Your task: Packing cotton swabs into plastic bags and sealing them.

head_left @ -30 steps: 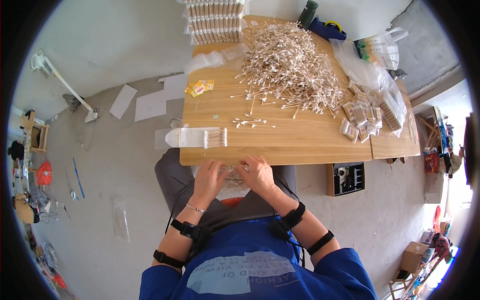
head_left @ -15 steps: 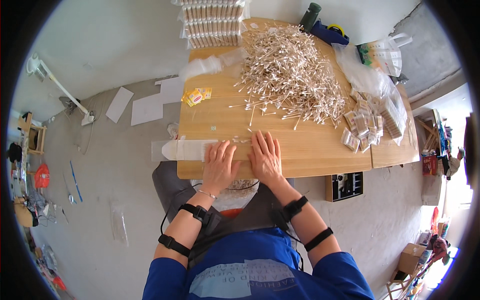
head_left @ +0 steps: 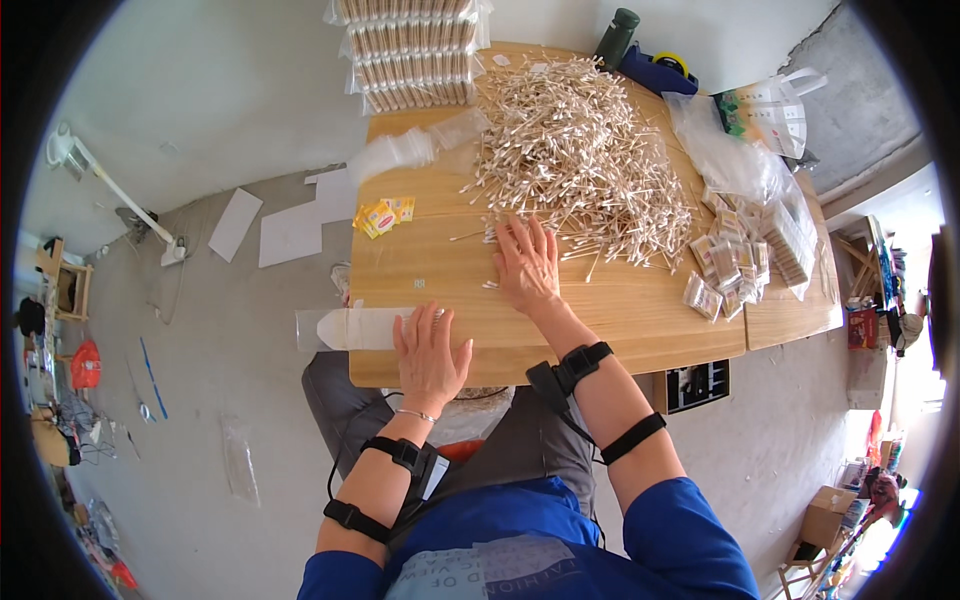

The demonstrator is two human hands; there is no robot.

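Note:
My left hand lies flat with its fingers spread over the right end of a white paper-like sleeve. A clear plastic film shows at the sleeve's left end. What is under my left fingers is mostly hidden. Farther out, my right hand has its fingers stretched out at the near edge of a big heap of cotton swabs. Its fingertips touch or hover just over the nearest swabs; I cannot tell which. No swab shows gripped in either hand.
Stacked packs of swabs stand at the back left, above plastic bags and yellow packets. A green bottle and blue tape dispenser sit behind the heap. Small filled packs lie at right.
My right hand has moved away from the table's front edge to the heap. My left hand has stayed by the sleeve. The few loose swabs between my hands no longer show there.

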